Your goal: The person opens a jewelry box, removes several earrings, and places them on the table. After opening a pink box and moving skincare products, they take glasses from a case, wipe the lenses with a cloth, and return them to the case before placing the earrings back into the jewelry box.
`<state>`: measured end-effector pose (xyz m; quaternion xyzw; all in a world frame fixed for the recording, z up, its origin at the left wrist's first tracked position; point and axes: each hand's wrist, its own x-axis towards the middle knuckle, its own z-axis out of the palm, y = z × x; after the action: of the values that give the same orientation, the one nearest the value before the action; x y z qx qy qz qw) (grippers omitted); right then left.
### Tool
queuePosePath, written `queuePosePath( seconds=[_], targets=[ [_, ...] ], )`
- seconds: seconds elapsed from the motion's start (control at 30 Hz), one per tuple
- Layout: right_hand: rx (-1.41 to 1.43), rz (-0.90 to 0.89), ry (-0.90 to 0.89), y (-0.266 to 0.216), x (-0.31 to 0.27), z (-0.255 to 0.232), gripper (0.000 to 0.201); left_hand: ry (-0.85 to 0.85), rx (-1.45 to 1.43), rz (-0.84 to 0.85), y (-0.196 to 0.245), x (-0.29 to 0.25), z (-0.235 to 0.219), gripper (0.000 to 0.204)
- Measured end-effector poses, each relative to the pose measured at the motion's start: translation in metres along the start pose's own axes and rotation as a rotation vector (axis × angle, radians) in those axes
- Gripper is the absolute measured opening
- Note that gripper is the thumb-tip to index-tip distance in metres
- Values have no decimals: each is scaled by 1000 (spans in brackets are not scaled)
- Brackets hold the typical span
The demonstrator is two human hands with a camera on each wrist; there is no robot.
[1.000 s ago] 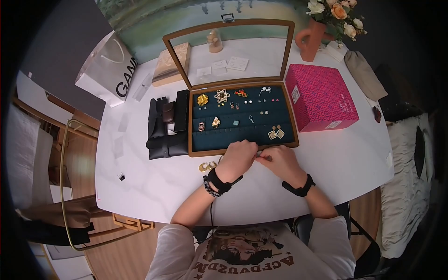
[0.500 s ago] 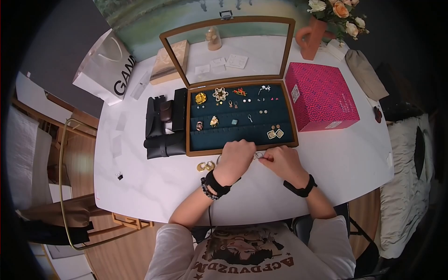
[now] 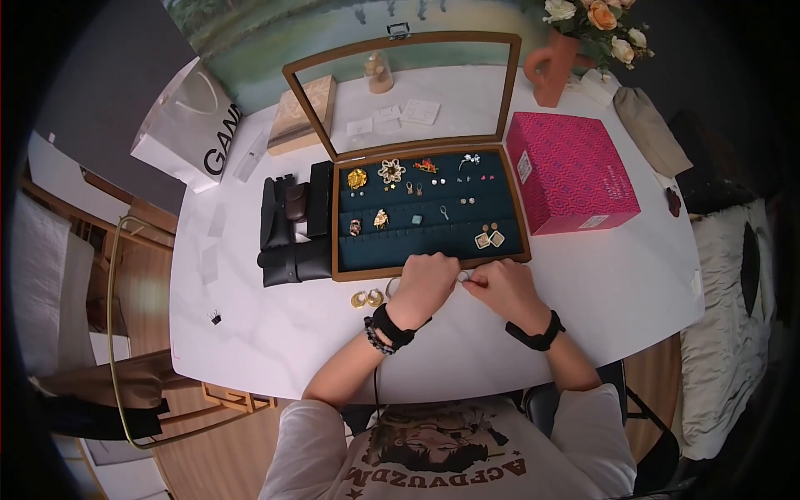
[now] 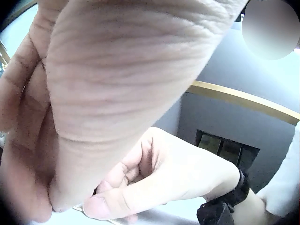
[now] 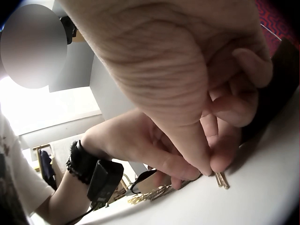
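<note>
Just in front of the jewelry case's front rim, the left hand and right hand meet over a small thin hoop-like piece. The right thumb and forefinger pinch it; thin gold parts stick out beneath them in the right wrist view. Beside them, the left hand has its thumb and fingertips together at the piece's other side. In the left wrist view a thin line of metal runs below the right thumb. Gold hoop earrings lie left of the left hand, near a partly hidden ring-shaped piece.
The open wooden case holds brooches and earrings on dark green fabric. Black cases lie to its left, a pink box to its right. Behind stand a vase and a white paper bag. A small black clip lies far left.
The hands have parted slightly, and the small hoop-like piece between them shows more than a second ago. The view has shifted a little.
</note>
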<state>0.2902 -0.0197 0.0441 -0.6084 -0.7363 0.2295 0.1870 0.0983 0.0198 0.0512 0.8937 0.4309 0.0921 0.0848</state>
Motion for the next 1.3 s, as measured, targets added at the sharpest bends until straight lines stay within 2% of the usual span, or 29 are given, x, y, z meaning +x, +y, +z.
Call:
queuePosePath(
  seconds=[0.17,0.27,0.33,0.43,0.57,0.63,0.73,0.93,1.1,1.27,1.3],
  targets=[
    [54,-7,8,-4,0,-9,23,4,33,3,-1,0,-5,11],
    [199,10,102,-7,8,-30,21,92,-123,39,0,2,-19,14],
    [95,28,211,-2,17,-42,18,73,-182,-22,2,10,-29,16],
    [-65,-1,145,2,28,-55,16,93,-257,-80,4,34,-24,15],
    [-202,-21,163,18,47,-43,15,137,-286,-133,6,71,-3,14],
    [-223,20,154,21,52,-38,14,254,-295,-162,8,81,6,15],
    [-211,-28,170,25,54,-37,11,228,-373,-111,9,81,10,15],
    [-197,-45,182,22,54,-36,9,176,-395,-187,13,78,14,8],
    [-184,15,138,20,55,-47,7,188,-454,-152,10,78,20,7],
    [-49,110,111,18,56,-68,8,168,-566,-138,3,76,-6,10],
    [10,101,105,17,55,-73,8,123,-616,-121,2,76,-15,11]
  ],
)
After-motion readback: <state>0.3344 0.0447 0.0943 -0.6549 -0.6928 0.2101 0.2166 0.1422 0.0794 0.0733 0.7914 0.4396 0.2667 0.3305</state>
